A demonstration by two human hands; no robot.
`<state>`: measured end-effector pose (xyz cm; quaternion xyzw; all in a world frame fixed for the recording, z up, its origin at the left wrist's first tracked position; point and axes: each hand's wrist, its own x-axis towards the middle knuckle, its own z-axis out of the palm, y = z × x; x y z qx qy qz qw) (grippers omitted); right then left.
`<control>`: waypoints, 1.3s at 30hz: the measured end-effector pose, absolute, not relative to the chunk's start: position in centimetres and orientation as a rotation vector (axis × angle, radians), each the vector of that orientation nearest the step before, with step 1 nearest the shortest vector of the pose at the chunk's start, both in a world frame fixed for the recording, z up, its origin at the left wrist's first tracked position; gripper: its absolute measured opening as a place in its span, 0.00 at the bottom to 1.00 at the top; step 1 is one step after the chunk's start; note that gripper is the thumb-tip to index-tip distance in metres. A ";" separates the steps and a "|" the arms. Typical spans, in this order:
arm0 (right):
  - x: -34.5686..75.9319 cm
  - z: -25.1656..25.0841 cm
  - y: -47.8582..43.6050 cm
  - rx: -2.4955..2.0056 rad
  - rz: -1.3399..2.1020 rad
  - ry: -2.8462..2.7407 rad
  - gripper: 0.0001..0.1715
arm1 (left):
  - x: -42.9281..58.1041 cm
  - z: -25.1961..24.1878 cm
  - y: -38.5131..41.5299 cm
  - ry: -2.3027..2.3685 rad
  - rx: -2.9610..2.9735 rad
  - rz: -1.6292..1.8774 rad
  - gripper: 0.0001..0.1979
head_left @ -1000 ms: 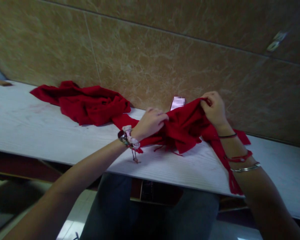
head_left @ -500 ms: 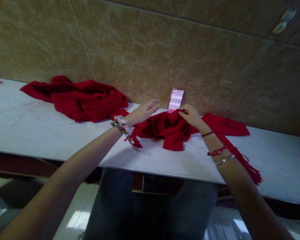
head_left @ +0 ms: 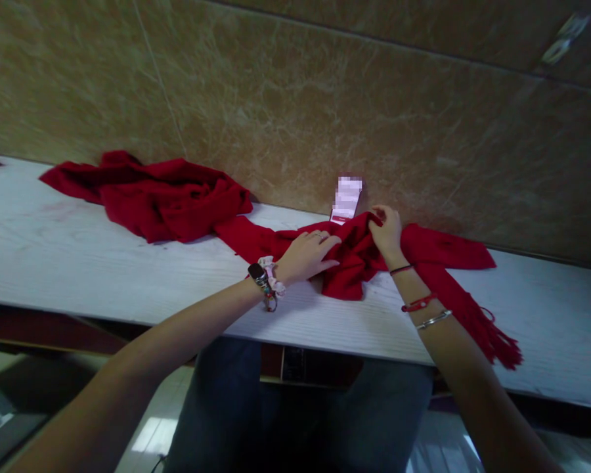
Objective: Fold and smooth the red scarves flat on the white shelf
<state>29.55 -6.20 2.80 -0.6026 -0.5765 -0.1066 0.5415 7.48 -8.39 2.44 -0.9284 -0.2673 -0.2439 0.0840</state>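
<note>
A red scarf [head_left: 347, 279] lies bunched on the narrow white tabletop, its fringed end [head_left: 502, 345] trailing off to the right. My right hand [head_left: 387, 231] pinches the upper fold of the bunched part between thumb and fingers. Over the middle of the same cloth rests my left hand [head_left: 308, 255], fingers stretched out and the thumb apart, with nothing gripped in it. Part of the scarf is hidden under that hand. A flat red flap [head_left: 446, 246] shows beyond my right wrist.
A larger heap of red cloth [head_left: 177, 197] lies to the left against the brown marbled wall [head_left: 256, 105]. Behind the bunched scarf a lit phone [head_left: 347, 198] leans on the wall. The white tabletop's [head_left: 103, 276] front edge runs just above my knees.
My left hand has come down from near the wall, rightward and towards me, onto the scarf. My right hand has shifted slightly right, still pinching the fold.
</note>
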 end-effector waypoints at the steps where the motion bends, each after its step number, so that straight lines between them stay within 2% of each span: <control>1: 29.5 2.2 -6.6 -1.406 -0.292 -1.396 0.14 | 7.5 2.3 -8.0 -0.773 -2.781 -0.671 0.12; 3: 29.3 1.3 -7.8 -1.324 -0.380 -1.512 0.15 | 7.2 2.4 -6.9 -0.846 -2.757 -0.655 0.10; 6: 28.8 0.4 -9.2 -1.256 -0.425 -1.788 0.13 | 5.5 2.9 -4.5 -1.144 -2.605 -0.838 0.12; 9: 28.5 -0.1 -9.3 -1.268 -0.346 -2.039 0.19 | 3.9 2.9 -3.3 -1.333 -2.402 -1.012 0.13; 12: 28.3 -0.6 -8.8 -1.263 -0.258 -2.178 0.22 | 3.8 2.1 -4.2 -1.002 -2.518 -1.039 0.11; 16: 28.4 -0.6 -9.0 -1.208 -0.235 -2.195 0.08 | 5.6 0.8 -6.0 -0.593 -2.794 -0.790 0.14; 20: 28.7 0.3 -9.8 -1.161 -0.244 -2.016 0.06 | 5.9 0.7 -6.3 -0.456 -2.821 -0.627 0.11; 22: 28.7 1.0 -10.2 -1.150 -0.269 -1.871 0.07 | 5.3 1.3 -6.4 -0.458 -2.772 -0.723 0.11; 27: 28.1 2.3 -11.0 -1.070 -0.388 -1.590 0.10 | 3.8 2.8 -6.6 -0.703 -2.530 -1.298 0.13; 29: 27.9 2.3 -11.0 -1.115 -0.385 -1.666 0.11 | 3.4 2.8 -6.0 -0.763 -2.540 -1.322 0.13; 33: 29.1 2.1 -10.5 -1.223 -0.371 -1.719 0.12 | 2.2 2.5 -4.2 -0.833 -2.673 -1.071 0.12; 39: 31.8 2.5 -9.7 -1.207 -0.356 -1.308 0.15 | 0.2 3.9 -3.7 -0.960 -2.250 -1.647 0.09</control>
